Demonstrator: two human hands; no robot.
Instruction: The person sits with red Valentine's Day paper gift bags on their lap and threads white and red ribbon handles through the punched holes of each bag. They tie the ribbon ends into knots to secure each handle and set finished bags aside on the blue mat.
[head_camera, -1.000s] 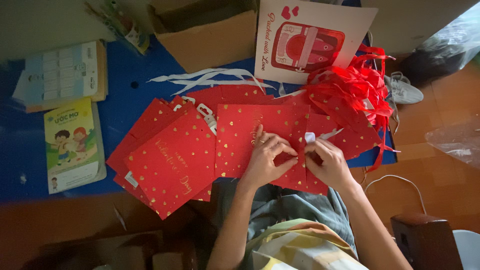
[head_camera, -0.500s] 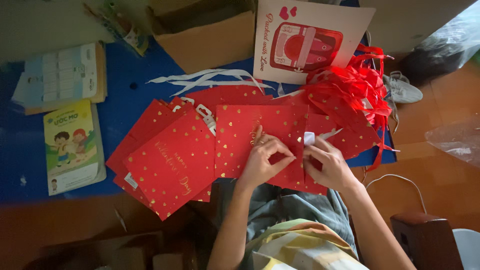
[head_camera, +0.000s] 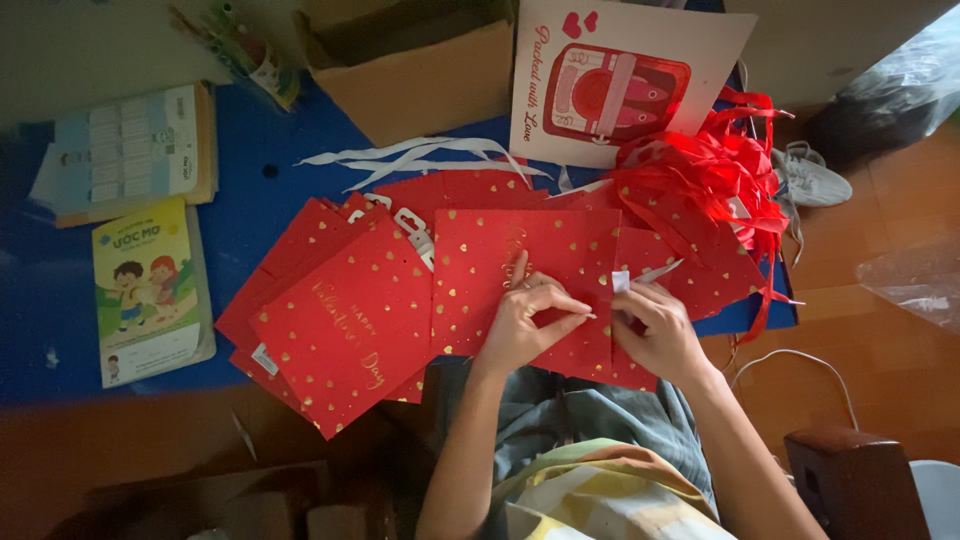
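The grip of the left hand (head_camera: 525, 320) is pinched nearly closed, thumb and forefinger meeting on a thin white strip (head_camera: 610, 300) that lies across the red gold-dotted envelope (head_camera: 520, 270) directly beneath it. Just beside that grip, the right hand (head_camera: 660, 330) presses down on the same envelope with fingers curled in; it seems to pinch the strip's other end, a small white tab sticking up above its fingertips, though the view is too dim to be sure. Out past the left hand, more red envelopes (head_camera: 340, 320) fan over one another on the blue bench (head_camera: 250, 200). Beyond the right hand sits a heap of red ribbon (head_camera: 710, 180), touching the envelopes' far edges. Farther from both grips lie loose white ribbons (head_camera: 420, 160), a printed card (head_camera: 620, 85) and a cardboard box (head_camera: 420, 75). Well off past the left hand rest a children's booklet (head_camera: 150, 290) and a pale booklet (head_camera: 130, 150).
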